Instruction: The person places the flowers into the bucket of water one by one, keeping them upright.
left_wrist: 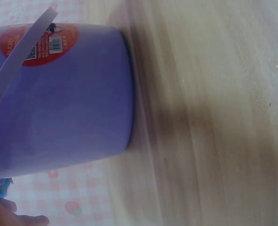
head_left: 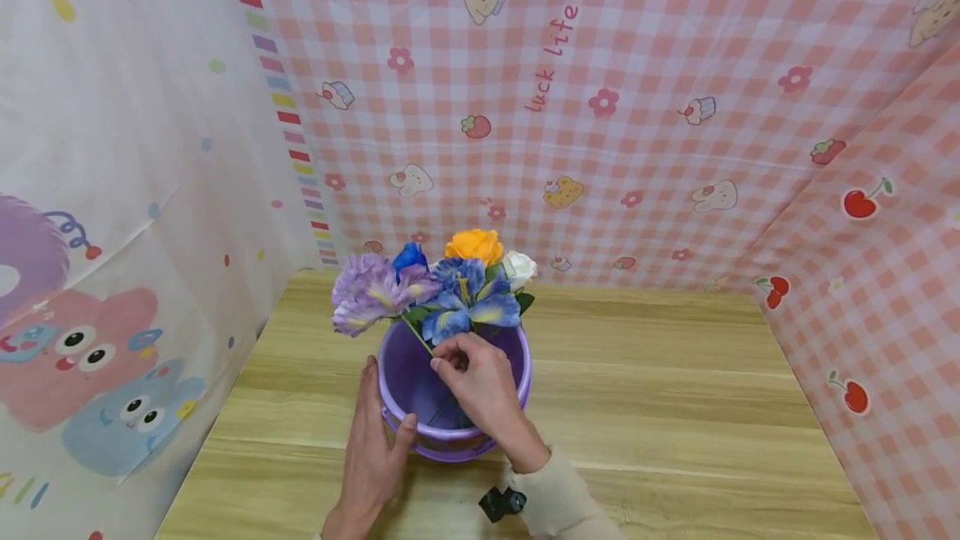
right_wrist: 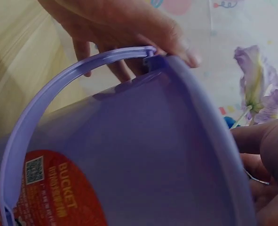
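Observation:
A purple bucket [head_left: 387, 407] stands on the table with artificial flowers leaning out over its far rim. In the head view my right hand [head_left: 480, 382] is above the bucket's mouth, thumb and forefinger pinching the green stem of a light purple flower [head_left: 367, 294]. That flower tilts out to the left. My left hand [head_left: 375, 457] rests against the bucket's left side, fingers straight, thumb near the rim. Beside the purple flower are a blue iris [head_left: 468, 298], a dark blue flower [head_left: 409, 257], an orange flower [head_left: 474, 247] and a white rose [head_left: 519, 269].
The bucket's handle [right_wrist: 40, 99] hangs down on the near side, by a red label [right_wrist: 59, 193]. The wooden table [head_left: 660, 390] extends to the right. A pink checked cloth [head_left: 600, 148] hangs behind it, and a white patterned cloth [head_left: 150, 190] covers the left side.

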`<state>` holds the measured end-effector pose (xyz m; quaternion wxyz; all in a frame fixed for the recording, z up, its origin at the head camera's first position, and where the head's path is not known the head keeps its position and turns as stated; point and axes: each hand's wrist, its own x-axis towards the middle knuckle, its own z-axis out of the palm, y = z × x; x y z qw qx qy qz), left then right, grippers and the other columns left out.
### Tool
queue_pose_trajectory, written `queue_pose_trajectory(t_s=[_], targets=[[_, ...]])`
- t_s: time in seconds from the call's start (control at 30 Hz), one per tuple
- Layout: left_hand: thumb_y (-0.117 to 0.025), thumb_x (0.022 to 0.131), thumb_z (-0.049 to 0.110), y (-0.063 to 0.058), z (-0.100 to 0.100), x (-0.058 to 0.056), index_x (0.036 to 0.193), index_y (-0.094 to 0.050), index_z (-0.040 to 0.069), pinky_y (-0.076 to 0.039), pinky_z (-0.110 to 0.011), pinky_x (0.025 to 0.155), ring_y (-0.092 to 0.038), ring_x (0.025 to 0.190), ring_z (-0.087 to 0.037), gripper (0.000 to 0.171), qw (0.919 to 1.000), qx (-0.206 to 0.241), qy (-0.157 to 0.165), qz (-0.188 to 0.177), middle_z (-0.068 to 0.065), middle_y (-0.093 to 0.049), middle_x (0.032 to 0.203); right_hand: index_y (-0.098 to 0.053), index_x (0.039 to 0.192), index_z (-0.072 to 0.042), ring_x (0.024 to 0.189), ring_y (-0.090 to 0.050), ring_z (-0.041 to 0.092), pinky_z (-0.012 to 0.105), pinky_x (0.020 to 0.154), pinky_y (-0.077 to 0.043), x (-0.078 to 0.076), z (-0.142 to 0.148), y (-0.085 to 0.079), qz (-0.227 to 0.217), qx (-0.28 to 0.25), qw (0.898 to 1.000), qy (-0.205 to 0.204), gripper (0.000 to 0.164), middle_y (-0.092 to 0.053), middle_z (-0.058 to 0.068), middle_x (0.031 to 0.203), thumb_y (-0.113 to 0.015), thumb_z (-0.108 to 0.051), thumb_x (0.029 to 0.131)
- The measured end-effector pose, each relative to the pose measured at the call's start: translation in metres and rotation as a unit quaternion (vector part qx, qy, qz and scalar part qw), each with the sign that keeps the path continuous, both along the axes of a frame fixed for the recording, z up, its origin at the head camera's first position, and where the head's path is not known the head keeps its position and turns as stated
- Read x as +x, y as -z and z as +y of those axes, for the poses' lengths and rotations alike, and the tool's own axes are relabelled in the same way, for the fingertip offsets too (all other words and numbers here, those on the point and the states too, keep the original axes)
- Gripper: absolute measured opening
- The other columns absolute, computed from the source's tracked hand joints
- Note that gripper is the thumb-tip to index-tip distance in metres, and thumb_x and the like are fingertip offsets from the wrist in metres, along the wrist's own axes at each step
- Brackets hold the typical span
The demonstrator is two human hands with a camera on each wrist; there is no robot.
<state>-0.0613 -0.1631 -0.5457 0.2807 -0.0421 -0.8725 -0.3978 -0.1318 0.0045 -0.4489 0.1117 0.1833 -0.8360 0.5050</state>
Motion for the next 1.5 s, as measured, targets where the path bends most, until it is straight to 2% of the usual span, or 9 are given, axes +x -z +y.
queue_pose_trajectory(t_s=[0.2, 0.37, 0.53, 0.8, 0.93, 1.13, 1.37, 1.43, 1.5], targets=[[-0.06, 0.102, 0.033, 0.002, 0.001, -0.001, 0.164, -0.02, 0.001, -0.011, -0.017, 0.123, -0.031, 0.148, -0.049, 0.08, 0.9998, 0.011, 0.009, 0.012, -0.022, -0.027, 0.167, -0.076, 0.086, -0.014, 0.068, -0.06, 0.005, 0.023, 0.063, -0.05, -0.005, -0.001, 0.003, -0.022, 0.051, 0.998, 0.008, 0.008, -0.068, -0.008, 0.075, -0.083, -0.011, 0.085], [-0.059, 0.103, 0.034, 0.002, 0.001, -0.001, 0.165, -0.019, 0.003, -0.011, -0.017, 0.123, -0.029, 0.15, -0.046, 0.08, 0.9997, 0.019, 0.012, 0.004, -0.021, -0.026, 0.168, -0.077, 0.085, -0.016, 0.07, -0.063, 0.005, 0.028, 0.067, -0.052, -0.009, -0.003, 0.004, -0.037, 0.093, 0.995, 0.007, 0.005, -0.069, -0.01, 0.075, -0.082, -0.015, 0.086], [-0.058, 0.103, 0.036, 0.002, 0.0, -0.001, 0.165, -0.018, 0.004, -0.01, -0.018, 0.124, -0.027, 0.152, -0.043, 0.08, 0.9995, 0.028, 0.015, -0.005, -0.019, -0.025, 0.169, -0.075, 0.08, -0.02, 0.071, -0.066, 0.009, 0.033, 0.068, -0.053, -0.013, -0.005, 0.004, -0.05, 0.128, 0.99, 0.003, 0.01, -0.068, -0.013, 0.072, -0.081, -0.016, 0.086], [-0.058, 0.104, 0.036, 0.004, 0.001, -0.001, 0.166, -0.018, 0.005, -0.011, -0.018, 0.123, -0.027, 0.152, -0.042, 0.08, 0.9993, 0.034, 0.017, -0.007, -0.019, -0.025, 0.169, -0.077, 0.081, -0.017, 0.07, -0.065, 0.007, 0.031, 0.067, -0.052, -0.018, -0.007, 0.004, -0.078, 0.136, 0.987, -0.037, 0.009, -0.069, -0.011, 0.073, -0.081, -0.013, 0.088], [-0.059, 0.103, 0.036, 0.003, 0.001, -0.001, 0.166, -0.018, 0.006, -0.012, -0.017, 0.123, -0.027, 0.152, -0.041, 0.081, 0.9991, 0.039, 0.017, -0.008, -0.02, -0.024, 0.169, -0.078, 0.083, -0.016, 0.069, -0.066, 0.007, 0.029, 0.064, -0.052, -0.02, -0.006, 0.005, -0.076, 0.147, 0.985, -0.054, 0.007, -0.071, -0.009, 0.074, -0.08, -0.013, 0.088], [-0.061, 0.102, 0.032, 0.0, 0.004, -0.002, 0.167, -0.016, 0.011, -0.013, -0.015, 0.121, -0.026, 0.153, -0.039, 0.083, 0.9979, 0.051, 0.014, -0.036, -0.014, -0.022, 0.171, -0.077, 0.084, -0.015, 0.067, -0.064, 0.007, 0.029, 0.063, -0.052, -0.024, -0.004, 0.007, -0.077, 0.159, 0.982, -0.071, 0.007, -0.071, -0.007, 0.074, -0.078, -0.013, 0.09], [-0.053, 0.105, 0.045, 0.003, 0.004, 0.002, 0.168, -0.013, 0.012, -0.013, -0.011, 0.118, -0.031, 0.15, -0.04, 0.081, 0.9968, 0.056, 0.018, -0.055, -0.016, -0.021, 0.17, -0.08, 0.095, -0.01, 0.075, -0.069, 0.012, 0.032, 0.07, -0.056, -0.021, 0.004, 0.005, -0.074, 0.188, 0.976, -0.085, 0.006, -0.076, -0.003, 0.083, -0.076, -0.015, 0.093], [-0.052, 0.106, 0.046, 0.006, 0.002, 0.006, 0.167, -0.013, 0.011, -0.013, -0.013, 0.119, -0.031, 0.15, -0.041, 0.081, 0.9963, 0.055, 0.019, -0.063, -0.018, -0.022, 0.169, -0.081, 0.097, -0.011, 0.077, -0.07, 0.012, 0.032, 0.071, -0.055, -0.017, 0.007, 0.003, -0.073, 0.187, 0.976, -0.082, 0.008, -0.076, -0.003, 0.085, -0.076, -0.016, 0.093], [-0.052, 0.105, 0.043, 0.008, -0.002, 0.01, 0.167, -0.014, 0.01, -0.017, -0.022, 0.122, -0.031, 0.15, -0.041, 0.08, 0.996, 0.048, 0.016, -0.074, -0.018, -0.024, 0.169, -0.081, 0.099, -0.011, 0.078, -0.069, 0.013, 0.031, 0.069, -0.054, -0.014, 0.012, 0.001, -0.061, 0.185, 0.978, -0.076, 0.01, -0.077, -0.003, 0.088, -0.076, -0.017, 0.093]])
